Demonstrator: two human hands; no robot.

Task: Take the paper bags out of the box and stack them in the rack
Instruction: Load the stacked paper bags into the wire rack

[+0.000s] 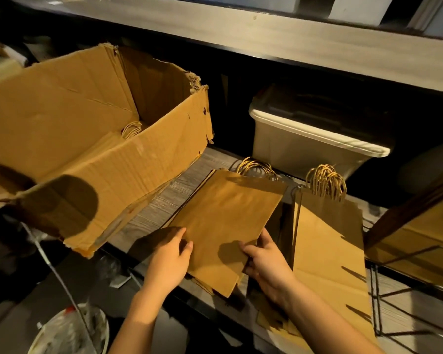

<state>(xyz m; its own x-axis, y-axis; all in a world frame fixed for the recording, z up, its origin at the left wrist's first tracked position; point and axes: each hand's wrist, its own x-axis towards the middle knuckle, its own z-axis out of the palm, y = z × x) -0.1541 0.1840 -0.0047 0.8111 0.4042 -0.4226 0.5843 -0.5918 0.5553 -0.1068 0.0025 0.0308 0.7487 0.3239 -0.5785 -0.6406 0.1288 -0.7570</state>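
Hands clamp the near end of a bundle of paper bags (223, 215): the left hand (169, 259) grips its left edge, and the right hand (265, 261) pinches its right edge, thumb on top. The bundle lies flat on the grey shelf (154, 210), twine handles pointing away. Just right lies a second stack of bags (327, 251), a black wire rack (376, 302) at its side. Left stands the torn cardboard box (87, 154), more handles showing inside. A white bin (304, 141) sits behind.
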